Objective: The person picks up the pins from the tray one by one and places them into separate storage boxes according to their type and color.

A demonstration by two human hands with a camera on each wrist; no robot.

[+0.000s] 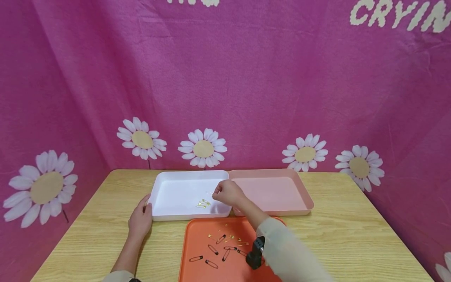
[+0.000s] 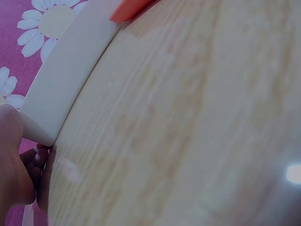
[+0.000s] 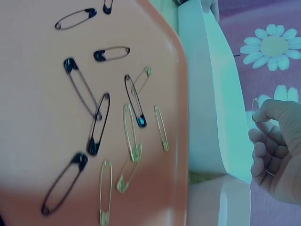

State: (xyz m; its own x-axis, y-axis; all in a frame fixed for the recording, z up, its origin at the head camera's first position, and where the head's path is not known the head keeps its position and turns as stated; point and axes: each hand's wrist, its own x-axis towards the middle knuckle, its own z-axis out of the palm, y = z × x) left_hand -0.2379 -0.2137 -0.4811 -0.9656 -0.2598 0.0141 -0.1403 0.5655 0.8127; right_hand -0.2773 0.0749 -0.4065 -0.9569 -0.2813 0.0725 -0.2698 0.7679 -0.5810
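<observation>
Pinching safety pin [image 3: 254,111] in right hand [image 1: 228,192] over white tray [image 1: 176,194], lower centre of head frame | gripping its left end with left hand [image 1: 140,221] | likely light, stiff, slippery; best pinched near clasp

A: Tray cols?
B: By me: L tray [image 1: 177,190] wht, R tray [image 1: 269,190] pale pink, near tray [image 1: 225,273] orange.
A: Pins?
B: I see gold pins [image 3: 136,151] + blk pins [image 3: 79,161].
A: Rest?
B: Tbl [image 1: 352,239] lt wood-grain; curtain [image 1: 246,86] magenta w/ daisies [image 1: 203,149] (wht petals, yel ctrs) & wht lettering [image 1: 401,15]. My sleeve [image 1: 290,250]'s beige, my wrist cam [image 1: 254,257] blk.
</observation>
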